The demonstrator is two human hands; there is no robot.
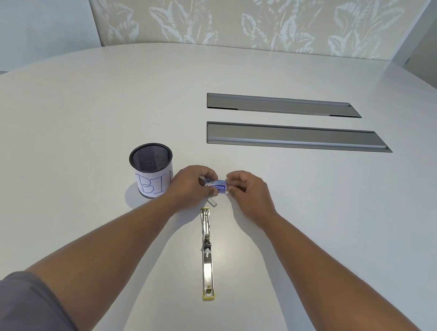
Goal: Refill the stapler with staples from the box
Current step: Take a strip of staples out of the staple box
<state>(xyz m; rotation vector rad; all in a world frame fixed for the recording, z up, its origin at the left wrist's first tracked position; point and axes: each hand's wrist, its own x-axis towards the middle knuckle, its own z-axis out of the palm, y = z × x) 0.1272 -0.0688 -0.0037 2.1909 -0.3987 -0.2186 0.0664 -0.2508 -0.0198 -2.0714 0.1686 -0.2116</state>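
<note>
While two bare forearms reach forward from grey sleeves [10, 301], one stapler [207, 253] lies between them on the white table [318, 207], swung fully open into a long flat strip with yellow ends near and far. Just beyond its far end lies one short strip of staples [212, 201], partly under the left hand [190, 186]. Both hands hold one small blue staple box [216, 186] above the table: the left hand's curled fingers and thumb pinch its left end, and the right hand [248, 192] pinches its right end with bent fingertips. Left of the hands, one black mesh cup [149, 168] stands upright with a paper label whose visible letters read "BI". Farther back, two long grey recessed panels [297, 138] are set into the tabletop. Behind the table stands a leaf-patterned wall [247, 12].
</note>
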